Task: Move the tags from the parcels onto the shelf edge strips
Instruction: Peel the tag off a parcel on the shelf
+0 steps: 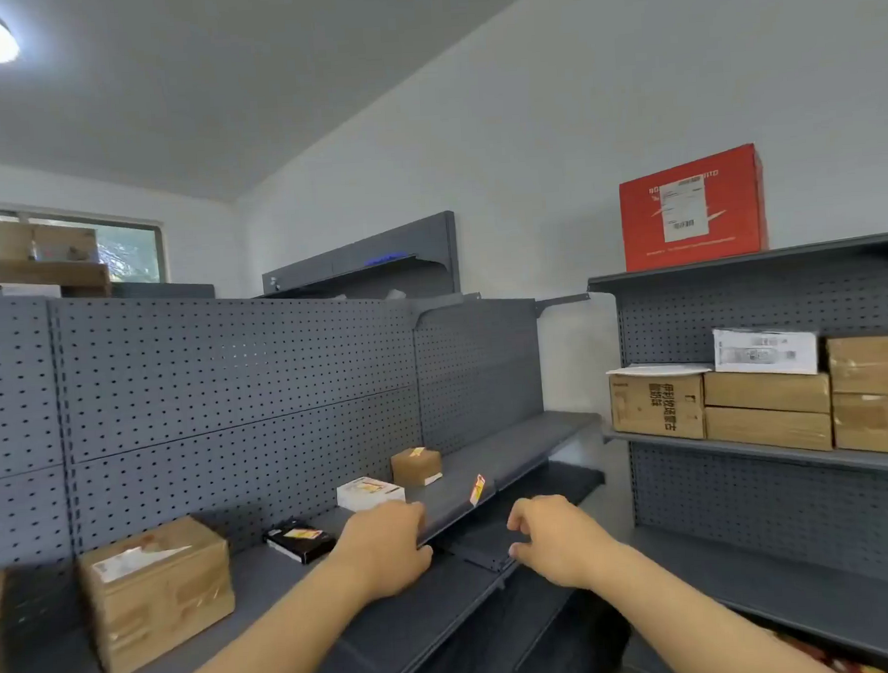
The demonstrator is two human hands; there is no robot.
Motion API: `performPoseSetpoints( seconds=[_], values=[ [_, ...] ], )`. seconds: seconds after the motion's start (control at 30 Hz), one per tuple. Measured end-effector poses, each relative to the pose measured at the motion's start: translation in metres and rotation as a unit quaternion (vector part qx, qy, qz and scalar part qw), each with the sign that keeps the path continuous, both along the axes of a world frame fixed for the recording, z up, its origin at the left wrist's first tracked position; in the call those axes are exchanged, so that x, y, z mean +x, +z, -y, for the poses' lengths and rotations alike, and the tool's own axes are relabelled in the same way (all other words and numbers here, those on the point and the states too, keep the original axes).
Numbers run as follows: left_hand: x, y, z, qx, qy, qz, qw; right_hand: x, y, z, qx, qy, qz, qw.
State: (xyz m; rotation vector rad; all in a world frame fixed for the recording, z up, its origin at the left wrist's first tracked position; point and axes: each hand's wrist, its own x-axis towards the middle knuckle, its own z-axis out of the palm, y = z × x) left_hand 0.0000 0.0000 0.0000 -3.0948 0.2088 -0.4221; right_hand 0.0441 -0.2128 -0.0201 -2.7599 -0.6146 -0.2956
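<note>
A yellow-and-red tag (477, 489) sits on the shelf edge strip (454, 518) of the grey shelf. Behind it stand a small brown parcel (417, 466) with a tag (417, 451) on top, a white parcel (370, 493) with a tag (371, 486), and a flat black parcel (299, 541) with a yellow tag (303, 533). My left hand (386, 545) rests on the strip's front edge, fingers curled over it. My right hand (555, 536) hovers just right of it, fingers loosely curled, nothing seen in it.
A large brown carton (157, 590) stands at the left of the same shelf. The pegboard back panel (229, 399) rises behind. To the right, another shelf unit holds stacked cartons (767, 407) and a red box (692, 207) on top.
</note>
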Motion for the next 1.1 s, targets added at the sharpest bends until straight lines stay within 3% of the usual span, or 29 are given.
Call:
performPoseSetpoints(
  seconds=[0.6,1.1],
  values=[
    [0.289,-0.008,-0.001,0.003,-0.051,-0.016,0.999,0.262,-0.002,-0.003,0.008,-0.06,-0.014,0.998],
    [0.493,-0.024,0.031,0.024,-0.006,-0.013,1.0,0.481,-0.015,0.021,-0.002,0.013,-0.022,1.0]
  ],
)
